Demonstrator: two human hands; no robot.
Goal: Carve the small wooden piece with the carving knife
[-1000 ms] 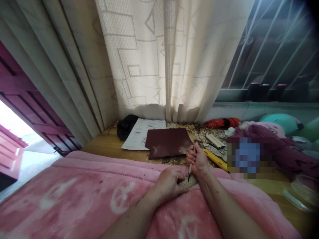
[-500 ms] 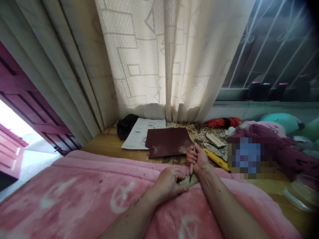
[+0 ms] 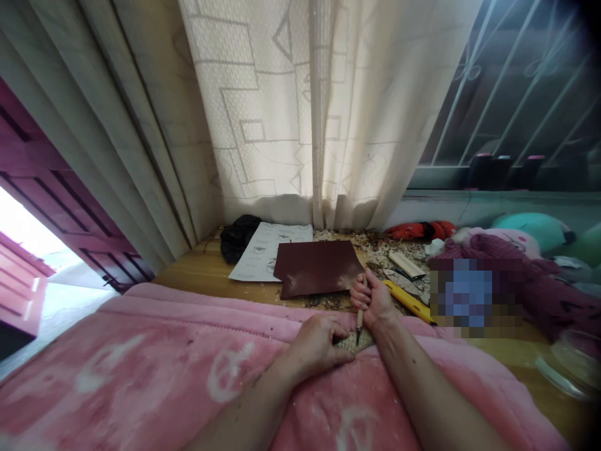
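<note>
My right hand [image 3: 369,300] is wrapped round the wooden handle of a thin carving tool [image 3: 359,321], held upright with its dark tip down on a patterned, pale green-brown piece [image 3: 351,342]. Gripping the left end of that piece is my left hand [image 3: 319,344], thumb at the near edge and fingers at the far edge. The piece lies over a pink blanket [image 3: 188,351]. Just beyond my hands is a dark brown sheet [image 3: 319,266], its right corner beside my right hand.
Wood shavings [image 3: 335,235] litter the wooden table [image 3: 188,270]. A white printed sheet [image 3: 253,266] and a black bag [image 3: 238,238] lie at back left. Right of my hands are a yellow cutter [image 3: 408,302], a pale block [image 3: 406,265], plush items and a clear bowl [image 3: 566,369].
The tool's tip has shifted very slightly to the left on the patterned piece. My left hand keeps its hold in the same place.
</note>
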